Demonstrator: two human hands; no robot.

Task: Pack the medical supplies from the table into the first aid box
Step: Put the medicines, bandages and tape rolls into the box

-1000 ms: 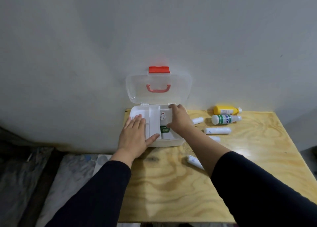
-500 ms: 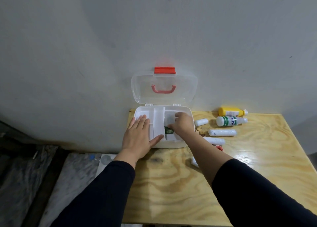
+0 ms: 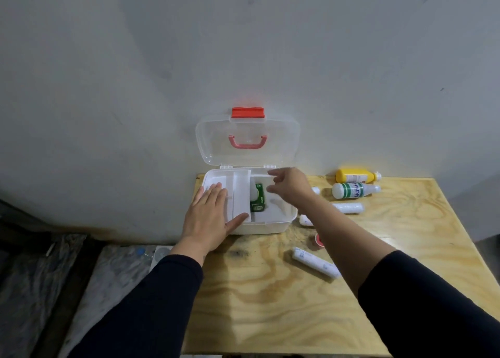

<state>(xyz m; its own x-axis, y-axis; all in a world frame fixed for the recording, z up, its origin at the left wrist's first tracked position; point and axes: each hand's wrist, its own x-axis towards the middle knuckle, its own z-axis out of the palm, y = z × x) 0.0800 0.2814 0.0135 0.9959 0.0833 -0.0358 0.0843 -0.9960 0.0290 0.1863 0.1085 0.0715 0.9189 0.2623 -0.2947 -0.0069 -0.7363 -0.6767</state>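
The white first aid box (image 3: 270, 226) stands at the table's far left, its clear lid (image 3: 281, 141) up against the wall. A green packet (image 3: 258, 198) lies inside, beside a white inner tray (image 3: 239, 192). My left hand (image 3: 208, 218) rests flat on the box's left side, thumb on the front rim. My right hand (image 3: 289, 186) hovers over the box's right half, fingers apart and holding nothing. On the table lie a yellow bottle (image 3: 354, 176), a white bottle with green stripes (image 3: 354, 190), and white bandage rolls (image 3: 315, 261) (image 3: 349, 207).
The plywood table (image 3: 270, 303) ends just left of the box; below that edge is a dark floor with plastic sheeting (image 3: 94, 290). A small red-and-white item (image 3: 318, 240) shows beside my right forearm. The grey wall (image 3: 243, 46) is directly behind the box.
My right hand has lifted out of the box and opened, uncovering the green packet inside. My left hand has stayed on the box's left side.
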